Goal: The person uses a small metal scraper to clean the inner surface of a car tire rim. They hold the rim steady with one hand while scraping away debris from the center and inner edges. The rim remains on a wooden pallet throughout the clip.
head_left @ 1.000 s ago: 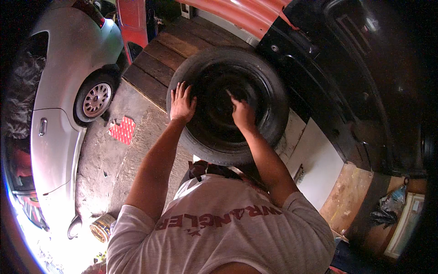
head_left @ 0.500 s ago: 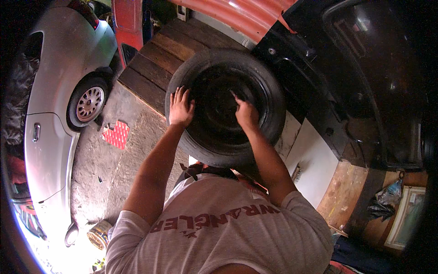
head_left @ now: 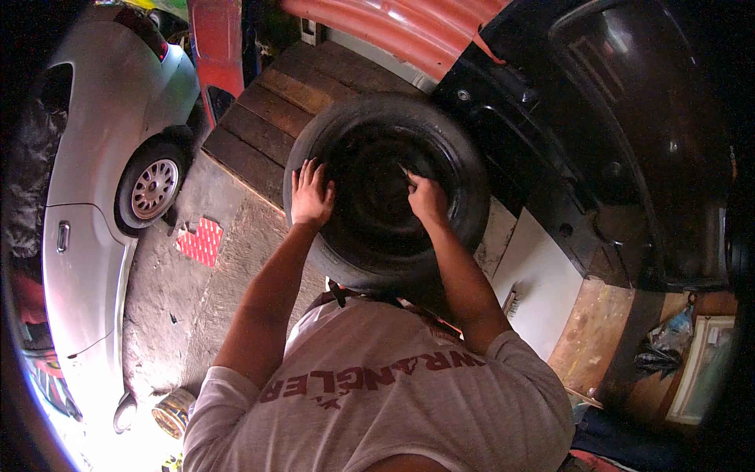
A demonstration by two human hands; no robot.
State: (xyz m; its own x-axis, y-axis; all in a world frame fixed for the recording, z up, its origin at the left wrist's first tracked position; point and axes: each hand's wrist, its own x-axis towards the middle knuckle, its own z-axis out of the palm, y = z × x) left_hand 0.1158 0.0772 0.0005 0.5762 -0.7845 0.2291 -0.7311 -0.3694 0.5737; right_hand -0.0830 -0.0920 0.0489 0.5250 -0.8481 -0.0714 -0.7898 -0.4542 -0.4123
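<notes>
A wheel with a black tyre (head_left: pixel 469 185) lies on its side in front of me, with a dark steel rim (head_left: pixel 377 228) inside it. My left hand (head_left: pixel 312 197) rests open on the left part of the tyre, fingers stretched toward the far side. Over the rim's right half, my right hand (head_left: pixel 427 198) is closed around a thin pointed tool (head_left: pixel 403 170). Its tip points up and left toward the middle of the rim. The shadow in the rim hides what the tip touches, if anything.
Dark wooden planks (head_left: pixel 259 110) lie under and beyond the wheel. A silver car (head_left: pixel 86 259) stands at the left, near a torn red patterned piece (head_left: pixel 201 241) on the ground. Large black panels (head_left: pixel 629 141) and a white board (head_left: pixel 543 275) are at the right.
The wheel and both hands appear slightly lower in the picture. My left hand stays on the tyre, and my right hand still holds the thin tool over the rim.
</notes>
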